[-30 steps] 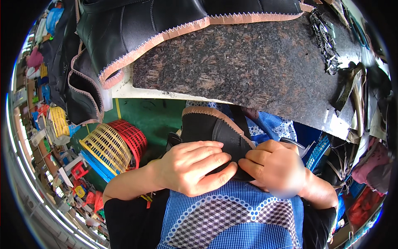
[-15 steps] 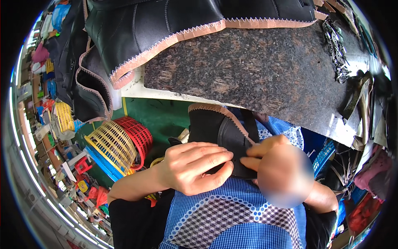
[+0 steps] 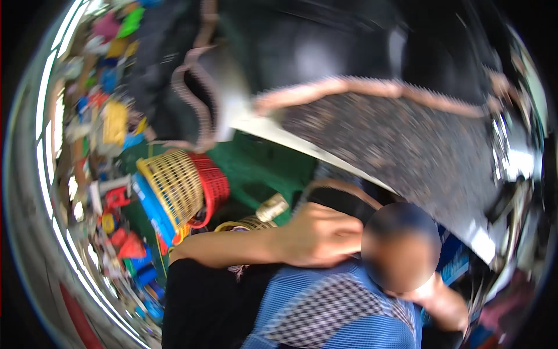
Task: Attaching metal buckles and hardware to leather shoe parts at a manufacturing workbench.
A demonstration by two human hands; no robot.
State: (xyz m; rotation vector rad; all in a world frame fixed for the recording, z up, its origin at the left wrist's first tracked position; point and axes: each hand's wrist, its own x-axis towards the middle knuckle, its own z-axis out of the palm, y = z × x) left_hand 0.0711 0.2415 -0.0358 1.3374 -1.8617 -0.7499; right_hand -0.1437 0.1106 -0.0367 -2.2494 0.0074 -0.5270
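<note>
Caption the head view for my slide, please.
Left hand on black pink-edged material beside a speckled dark worktop; right hand blurred.

A dark speckled worktable (image 3: pixel 407 145) with a pale edge fills the upper right; green floor (image 3: pixel 256 168) below it; yellow and red baskets (image 3: pixel 183 186) stand left; colourful clutter (image 3: pixel 110 116) beyond, blurred.

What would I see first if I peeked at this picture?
Probably the left hand, low in the middle, pressing on a black piece with a pinkish edge in the person's lap; the right hand beside it is blurred out. Left of them lie a yellow basket and a red basket. Above spreads a dark speckled worktable.
</note>
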